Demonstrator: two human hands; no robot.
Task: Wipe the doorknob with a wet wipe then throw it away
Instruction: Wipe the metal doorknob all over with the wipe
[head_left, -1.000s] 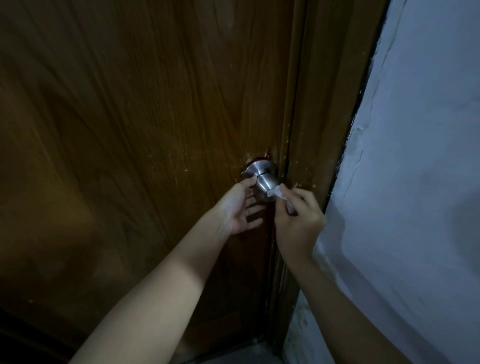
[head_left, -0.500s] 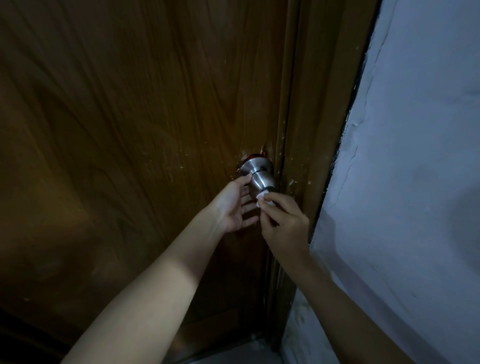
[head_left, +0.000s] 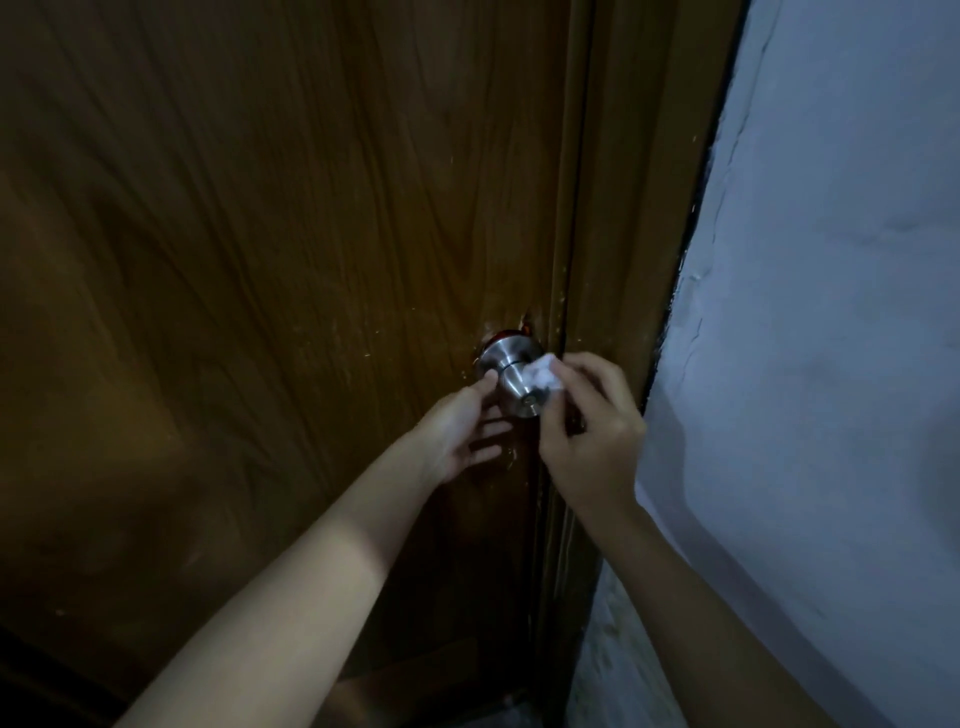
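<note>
**Wet wipe on the doorknob, both hands in close**

Pretty dim shot, but here's what's there. The round steel doorknob (head_left: 515, 382) sits on the brown wooden door (head_left: 270, 249), right by the door's edge, with the door frame (head_left: 634, 182) just past it at 3 o'clock. The right hand (head_left: 587, 431) has a bunched-up white wet wipe (head_left: 543, 378) pinched between thumb and fingertips, and it's pressed against the knob's 3 o'clock side, touching the metal. So the wipe is on the knob, in that hand.

The left hand (head_left: 457, 431) comes in from 7 o'clock, fingers loose and spread, not gripping anything. One fingertip (head_left: 488, 375) touches the knob's neck on the 9 o'clock side; the other fingers sit just under the knob.

The keyhole face of the knob points down toward the camera. A pale blue-grey wall (head_left: 831, 312) with cracked paint fills everything from 1 to 5 o'clock.
</note>
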